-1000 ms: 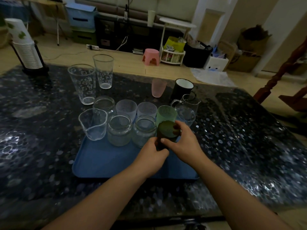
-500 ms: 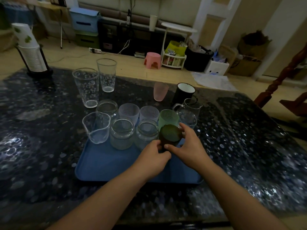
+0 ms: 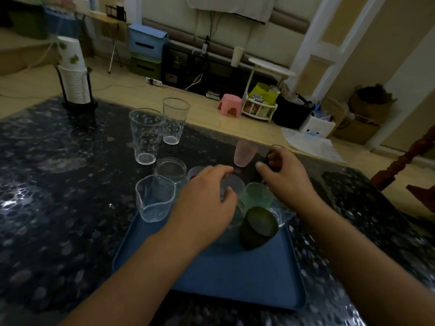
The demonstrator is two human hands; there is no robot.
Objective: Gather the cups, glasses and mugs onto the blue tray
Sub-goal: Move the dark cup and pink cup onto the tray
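Right hand (image 3: 286, 175) curled onto the black mug (image 3: 267, 158) at frame centre-right, pink cup (image 3: 243, 153) upright just left on the counter (image 3: 58, 208), left hand (image 3: 207, 203) loose over blue tray (image 3: 235, 274).

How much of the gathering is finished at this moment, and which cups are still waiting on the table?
Done: the blue plastic tray already carries a dark green cup, a light green frosted cup and a clear spouted glass. In hand: the right hand closes its grip on the black mug; the left hand reaches forward, empty. Left: the pink translucent cup and two tall clear dotted glasses.
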